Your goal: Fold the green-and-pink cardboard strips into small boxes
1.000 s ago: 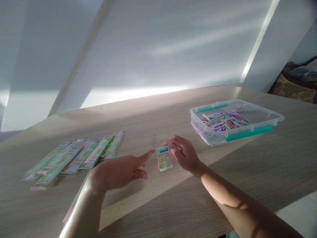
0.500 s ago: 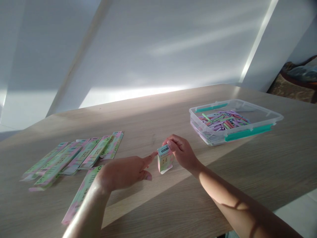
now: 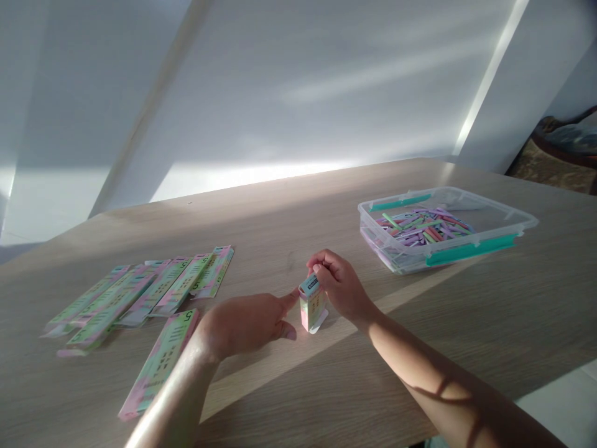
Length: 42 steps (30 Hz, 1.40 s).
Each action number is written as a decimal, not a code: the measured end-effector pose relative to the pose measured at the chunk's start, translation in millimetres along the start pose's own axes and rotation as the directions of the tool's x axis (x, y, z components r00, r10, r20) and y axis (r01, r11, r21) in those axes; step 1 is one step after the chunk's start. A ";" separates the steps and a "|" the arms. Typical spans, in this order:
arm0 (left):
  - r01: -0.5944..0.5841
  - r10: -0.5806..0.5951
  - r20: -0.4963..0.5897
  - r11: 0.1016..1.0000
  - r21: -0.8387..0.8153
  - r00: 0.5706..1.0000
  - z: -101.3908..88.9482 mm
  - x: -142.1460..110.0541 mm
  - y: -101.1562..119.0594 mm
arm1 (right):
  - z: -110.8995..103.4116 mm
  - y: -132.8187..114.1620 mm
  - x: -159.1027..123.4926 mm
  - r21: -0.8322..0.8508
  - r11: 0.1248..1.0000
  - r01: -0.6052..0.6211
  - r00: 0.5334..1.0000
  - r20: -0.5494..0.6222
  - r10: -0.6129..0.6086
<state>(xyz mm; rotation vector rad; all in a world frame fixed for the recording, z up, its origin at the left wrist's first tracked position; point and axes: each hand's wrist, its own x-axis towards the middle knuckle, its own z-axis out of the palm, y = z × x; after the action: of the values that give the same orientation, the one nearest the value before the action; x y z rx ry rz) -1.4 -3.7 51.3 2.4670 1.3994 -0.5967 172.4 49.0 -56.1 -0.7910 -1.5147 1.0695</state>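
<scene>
A small printed carton (image 3: 312, 305) in pastel green and pink stands tilted on the wooden table (image 3: 373, 373). My right hand (image 3: 338, 283) pinches its top end between the fingers. My left hand (image 3: 247, 323) lies to the carton's left with its fingers apart, the index fingertip at the carton's side. Just below that hand lies a long flat printed strip (image 3: 158, 364), its near part partly hidden by my left forearm. The carton's far side is hidden.
Several similar pastel strips (image 3: 135, 295) lie side by side at the table's left. At the right stands a transparent plastic tray (image 3: 448, 230) with teal clips, holding many coloured sticks. An upholstered chair (image 3: 555, 163) sits beyond the table's far corner.
The carton has risen from lying flat to standing tilted on end. My left hand has slid right against its side, uncovering more of the long strip.
</scene>
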 end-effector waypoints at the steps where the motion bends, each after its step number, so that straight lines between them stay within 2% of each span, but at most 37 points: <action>1: 0.003 -0.004 0.009 1.000 0.013 1.000 -0.6 0.2 0.4 | 0.3 -0.6 -0.1 -0.006 1.000 0.002 1.000 -0.001 -0.002; 7: 0.009 -0.010 0.039 1.000 0.020 0.999 -6.2 1.9 5.9 | 3.5 -1.0 -2.8 -0.061 0.994 0.093 0.995 -0.019 -0.094; 9: 0.015 -0.016 0.043 1.000 0.008 0.999 -7.1 2.5 6.7 | 3.7 0.8 -6.2 -0.095 0.981 0.166 0.984 -0.054 -0.172; 11: 0.014 -0.014 0.060 1.000 0.004 0.998 -7.5 2.7 6.6 | 2.0 3.2 -10.0 -0.176 0.939 0.295 0.949 -0.060 -0.310; 14: -0.004 0.004 0.082 1.000 -0.005 0.997 -7.8 2.5 5.1 | -3.7 6.4 -13.8 -0.299 0.813 0.500 0.861 0.076 -0.502; 16: -0.012 0.013 0.081 1.000 -0.018 0.997 -7.8 2.3 3.5 | -7.8 7.3 -14.3 -0.330 0.753 0.569 0.821 0.186 -0.539; 18: -0.023 0.026 0.078 0.999 -0.037 0.997 -7.8 2.0 1.7 | -10.8 7.5 -13.8 -0.342 0.737 0.583 0.813 0.244 -0.529; 22: -0.019 0.023 0.075 0.998 -0.057 0.997 -7.6 2.2 -4.4 | -13.8 12.5 -13.5 -0.294 0.803 0.518 0.852 0.257 -0.456; 25: -0.013 0.020 0.070 0.996 -0.093 0.997 -5.6 3.9 -13.4 | -16.1 26.2 -13.6 -0.193 0.911 0.364 0.918 0.239 -0.316; 27: -0.030 0.039 0.065 0.991 -0.128 0.997 -3.1 5.7 -21.2 | -17.9 39.0 -12.4 -0.126 0.969 0.213 0.940 0.296 -0.169; 28: -0.040 0.049 0.062 0.990 -0.138 0.997 -1.6 6.6 -25.4 | -18.7 45.5 -11.3 -0.102 0.987 0.125 0.932 0.354 -0.081; 29: -0.049 0.058 0.059 0.988 -0.146 0.997 -0.1 7.5 -29.8 | -19.2 51.6 -9.9 -0.091 0.995 0.037 0.904 0.428 0.006; 31: -0.073 0.081 0.038 0.983 -0.171 0.996 2.7 8.5 -39.5 | -19.5 61.4 -6.4 -0.095 0.988 -0.123 0.821 0.550 0.155; 33: -0.094 0.098 0.008 0.973 -0.211 0.995 4.7 7.8 -50.1 | -19.3 66.8 -3.0 -0.074 0.970 -0.233 0.769 0.597 0.231; 34: -0.103 0.105 -0.007 0.966 -0.238 0.994 5.1 6.8 -55.6 | -19.4 67.8 -1.5 -0.047 0.962 -0.269 0.765 0.596 0.243; 36: -0.115 0.115 -0.016 0.946 -0.302 0.993 4.8 3.5 -66.0 | -20.4 67.2 0.8 0.031 0.952 -0.305 0.787 0.571 0.233; 38: -0.130 0.129 -0.025 0.928 -0.350 0.991 3.4 -0.4 -74.4 | -22.7 64.8 2.2 0.059 0.957 -0.284 0.816 0.539 0.208; 42: -0.170 0.156 -0.068 0.920 -0.352 0.985 1.5 -6.4 -85.7 | -29.8 57.8 4.4 -0.142 0.980 -0.140 0.860 0.473 0.192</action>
<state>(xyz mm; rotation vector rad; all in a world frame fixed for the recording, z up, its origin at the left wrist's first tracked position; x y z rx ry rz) -78.3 34.7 52.0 2.2785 1.1762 -0.2327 197.3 81.2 -107.1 -0.7689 -1.9654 1.4029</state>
